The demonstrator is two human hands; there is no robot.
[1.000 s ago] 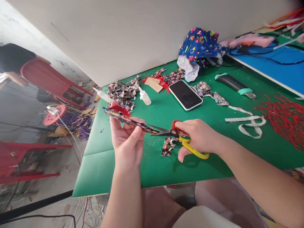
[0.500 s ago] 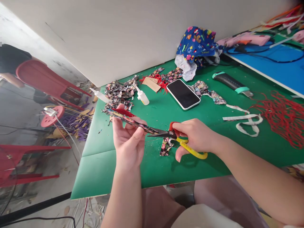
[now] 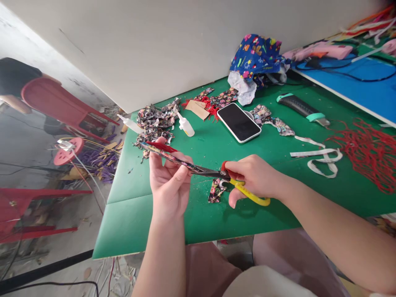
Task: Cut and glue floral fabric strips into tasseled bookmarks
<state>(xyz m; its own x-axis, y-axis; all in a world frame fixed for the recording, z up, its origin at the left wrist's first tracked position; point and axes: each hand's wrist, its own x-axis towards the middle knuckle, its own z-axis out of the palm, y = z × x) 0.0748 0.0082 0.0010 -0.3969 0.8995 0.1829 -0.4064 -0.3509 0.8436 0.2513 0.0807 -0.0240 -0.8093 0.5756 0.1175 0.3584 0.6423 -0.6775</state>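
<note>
My left hand (image 3: 171, 177) pinches a narrow floral fabric strip (image 3: 167, 156) between thumb and fingers. A red tassel of threads (image 3: 161, 147) lies along the strip's far end. My right hand (image 3: 252, 177) grips scissors (image 3: 247, 193) with yellow and red handles. Their dark blades lie nearly closed at the strip's near end, by my left fingertips; whether they cut into the cloth I cannot tell. Below the blades, a small floral fabric scrap (image 3: 215, 190) rests on the green table (image 3: 130, 222).
Beyond my hands lie a phone (image 3: 239, 123), two white squeeze bottles (image 3: 186, 127), a heap of floral scraps (image 3: 157, 115) and a brown card (image 3: 196, 109). At right are a utility knife (image 3: 303, 109), white ribbon (image 3: 324, 159) and red threads (image 3: 371, 152). A person sits on a red chair (image 3: 58, 99).
The scissor blades have closed further at the strip's near end. My left hand has shifted slightly to the right with the strip.
</note>
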